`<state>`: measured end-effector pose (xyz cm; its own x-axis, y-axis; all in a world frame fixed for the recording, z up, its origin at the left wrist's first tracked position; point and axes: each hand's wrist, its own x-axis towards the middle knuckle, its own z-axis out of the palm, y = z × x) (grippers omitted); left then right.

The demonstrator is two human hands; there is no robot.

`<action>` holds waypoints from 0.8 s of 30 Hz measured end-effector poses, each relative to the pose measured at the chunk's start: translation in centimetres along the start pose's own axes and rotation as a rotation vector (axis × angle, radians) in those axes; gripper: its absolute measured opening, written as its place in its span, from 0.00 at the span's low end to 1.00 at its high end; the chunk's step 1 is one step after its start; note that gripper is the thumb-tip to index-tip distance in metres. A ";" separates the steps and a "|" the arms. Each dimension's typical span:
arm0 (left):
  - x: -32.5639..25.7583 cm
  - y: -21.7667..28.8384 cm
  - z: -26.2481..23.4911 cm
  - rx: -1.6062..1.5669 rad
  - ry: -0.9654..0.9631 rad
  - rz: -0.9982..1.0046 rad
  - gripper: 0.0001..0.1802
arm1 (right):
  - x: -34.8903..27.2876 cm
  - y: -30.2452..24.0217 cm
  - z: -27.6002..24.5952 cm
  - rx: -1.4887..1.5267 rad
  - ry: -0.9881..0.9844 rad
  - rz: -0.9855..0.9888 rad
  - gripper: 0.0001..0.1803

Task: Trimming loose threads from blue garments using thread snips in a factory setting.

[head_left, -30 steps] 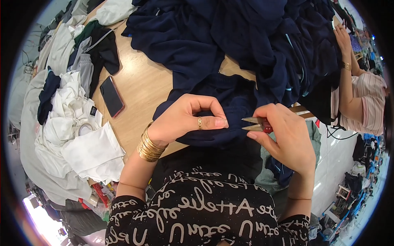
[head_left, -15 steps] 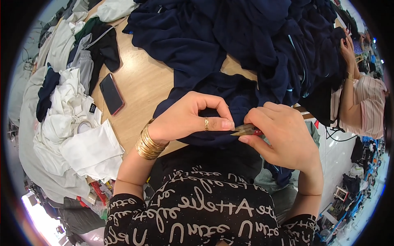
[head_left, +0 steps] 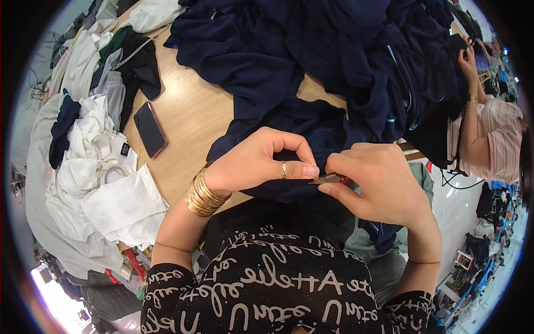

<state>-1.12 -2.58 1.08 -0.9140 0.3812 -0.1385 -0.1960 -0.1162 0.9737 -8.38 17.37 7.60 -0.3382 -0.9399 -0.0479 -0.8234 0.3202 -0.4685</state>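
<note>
A navy garment (head_left: 278, 119) lies bunched at the table's front edge, under both hands. My left hand (head_left: 264, 156) is closed in a pinch over it, thumb and forefinger pressed together; what they hold is too small to make out. My right hand (head_left: 384, 181) grips a pair of thread snips (head_left: 329, 178) with a bit of red at the handle. Their metal blades point left, just beside the left fingertips. Most of the snips' handle is hidden inside the right hand.
More navy clothing (head_left: 339, 50) with light blue trim heaps across the far side. A phone (head_left: 150, 129) lies on the wooden table (head_left: 194, 106), left of the hands. White garments (head_left: 92, 167) pile at the left edge. Another person's arm (head_left: 471, 106) works at the far right.
The snips' blades look closer together than before. My right hand has shifted very slightly left, while my left hand keeps its pinch in nearly the same place.
</note>
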 end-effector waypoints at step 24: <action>0.7 0.5 -0.4 -0.072 -0.061 -0.100 0.10 | 0.8 0.6 -0.8 -0.016 -0.041 -0.043 0.11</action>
<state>-1.95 -2.71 1.38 -0.8660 0.4486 -0.2209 -0.3119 -0.1392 0.9399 -9.52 16.95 7.99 -0.2836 -0.9568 -0.0643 -0.8442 0.2809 -0.4564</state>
